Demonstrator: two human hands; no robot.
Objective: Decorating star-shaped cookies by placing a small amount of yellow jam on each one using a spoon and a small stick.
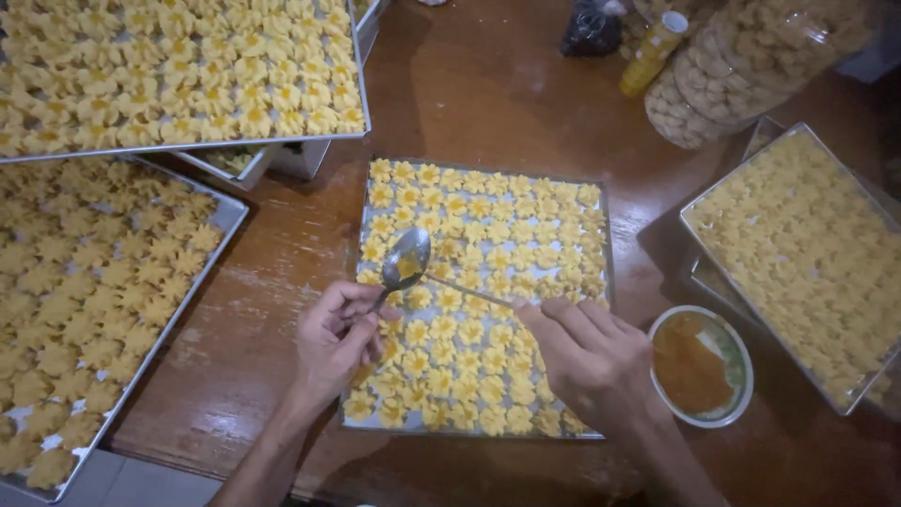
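Over the middle tray (601,188) of yellow cookies, the left hand (338,343) pinches a spoon (405,258) level. The right hand (591,361) pinches a thin stick (469,292) touching the spoon.

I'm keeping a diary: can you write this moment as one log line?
left hand: holds spoon | right hand: holds thin stick | below: cookie tray | nearby: filling bowl

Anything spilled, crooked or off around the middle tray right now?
One thing: the upper-left tray of flower-shaped cookies rests stacked over another tray's corner and white containers, overhanging. The middle tray sits square; rows look even. No spills visible.
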